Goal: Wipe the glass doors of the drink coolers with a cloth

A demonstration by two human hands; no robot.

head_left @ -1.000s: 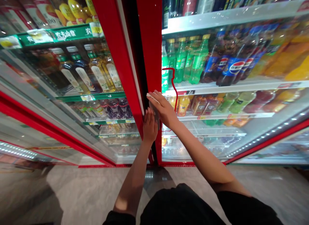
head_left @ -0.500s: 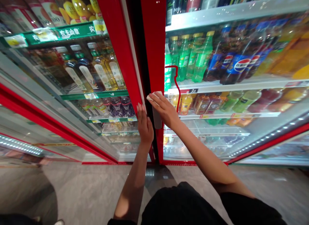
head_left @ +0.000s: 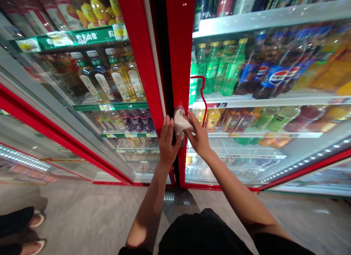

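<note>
A crumpled white tissue (head_left: 182, 124) is gripped between the thumb and fingers of my right hand (head_left: 200, 140), in front of the red door frame (head_left: 179, 57) of the right-hand drinks fridge. Beside it, my left hand (head_left: 167, 145) has its fingers stretched upward near the edge of the left fridge's red frame (head_left: 139, 57). Its thumb reaches toward the tissue's lower end; whether they touch I cannot tell. Behind the hands, a grey door handle (head_left: 182, 141) is mostly covered.
Glass doors left and right show shelves of bottles, among them green bottles (head_left: 233, 70) and cola bottles (head_left: 274, 77). A dark gap (head_left: 161, 39) runs between the two fridges. At lower left, another person's feet (head_left: 37, 231) stand on the grey floor (head_left: 90, 218).
My right hand has gone from lying flat over the tissue on the frame to gripping it bunched up. My left thumb has moved toward the tissue. Another person's feet have come into view.
</note>
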